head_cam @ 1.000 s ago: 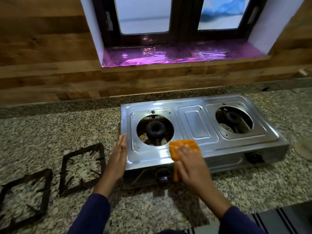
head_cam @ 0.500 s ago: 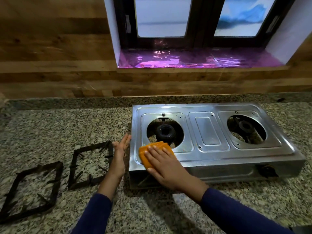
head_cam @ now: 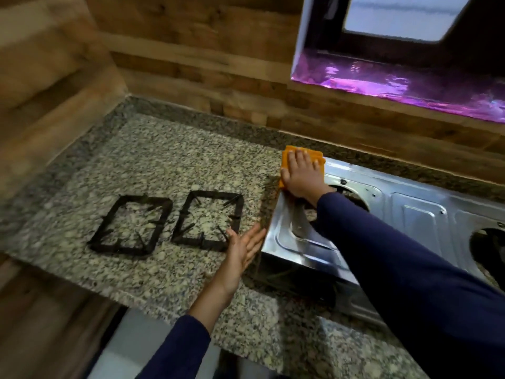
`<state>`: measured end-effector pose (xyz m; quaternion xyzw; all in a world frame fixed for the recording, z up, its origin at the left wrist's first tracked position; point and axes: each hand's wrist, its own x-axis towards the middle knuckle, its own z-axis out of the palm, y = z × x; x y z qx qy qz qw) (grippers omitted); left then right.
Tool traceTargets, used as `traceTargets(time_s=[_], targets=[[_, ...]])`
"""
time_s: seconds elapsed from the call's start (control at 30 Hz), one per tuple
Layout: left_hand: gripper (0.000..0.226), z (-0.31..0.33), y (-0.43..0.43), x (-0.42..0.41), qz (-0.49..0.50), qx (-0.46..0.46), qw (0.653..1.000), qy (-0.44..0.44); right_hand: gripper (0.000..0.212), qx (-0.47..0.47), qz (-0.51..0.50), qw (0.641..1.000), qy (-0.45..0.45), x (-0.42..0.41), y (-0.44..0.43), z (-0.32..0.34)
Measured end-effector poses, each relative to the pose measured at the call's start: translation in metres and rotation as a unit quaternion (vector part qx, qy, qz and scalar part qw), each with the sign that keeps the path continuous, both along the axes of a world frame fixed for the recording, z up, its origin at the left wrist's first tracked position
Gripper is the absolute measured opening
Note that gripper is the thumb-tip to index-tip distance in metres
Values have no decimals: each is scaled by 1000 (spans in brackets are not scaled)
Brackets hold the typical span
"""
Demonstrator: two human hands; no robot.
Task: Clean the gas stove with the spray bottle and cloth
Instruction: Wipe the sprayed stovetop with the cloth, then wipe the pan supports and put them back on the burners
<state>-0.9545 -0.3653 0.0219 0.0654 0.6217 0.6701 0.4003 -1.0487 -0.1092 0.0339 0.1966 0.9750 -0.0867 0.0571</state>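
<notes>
A steel two-burner gas stove (head_cam: 418,222) sits on the granite counter at the right, its pan supports taken off. My right hand (head_cam: 302,176) presses an orange cloth (head_cam: 289,155) flat onto the stove's far left corner, fingers spread over it. My sleeve hides most of the left burner hole. My left hand (head_cam: 244,250) is flat and open against the stove's left side near the front corner, holding nothing. No spray bottle is in view.
Two black square pan supports (head_cam: 131,225) (head_cam: 209,221) lie side by side on the granite counter (head_cam: 175,160) left of the stove. A wood-panelled wall runs behind and to the left. A window sill lined with purple foil (head_cam: 410,86) is above the stove.
My right hand has slid the cloth from the stove's front edge, leftward and back to its far left corner. The view has swung left. My left hand stays at the stove's left side.
</notes>
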Motion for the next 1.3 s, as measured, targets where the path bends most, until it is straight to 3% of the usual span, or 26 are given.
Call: traceTargets(time_s=[0.27, 0.43, 0.6, 0.67, 0.8, 0.97, 1.07, 1.2, 1.3], targets=[[98, 3, -4, 4, 16, -22, 1000, 16, 42, 16, 94, 994, 58, 0, 0, -4], [70, -2, -41, -12, 117, -82, 988, 55, 46, -32, 184, 976, 114, 78, -68, -6], [36, -11, -95, -43, 285, -219, 933, 20, 30, 4, 207, 959, 192, 147, -145, -19], [32, -14, -109, -59, 304, -243, 921, 15, 29, -5, 207, 957, 201, 155, -170, -23], [35, -22, -115, -91, 252, -298, 919, 57, 35, -69, 186, 960, 195, 150, -194, -21], [46, -19, -105, -121, 78, -400, 907, 104, 37, -191, 82, 949, 236, 97, -216, -20], [42, -23, -99, -133, 0, -452, 881, 142, 27, -92, 76, 970, 212, 66, -230, -50], [36, -36, -97, -148, -37, -487, 850, 194, 59, -29, 86, 991, 95, 73, -242, -98], [52, -36, -95, -153, -63, -488, 852, 178, 62, -33, 77, 989, 122, 84, -241, -113]])
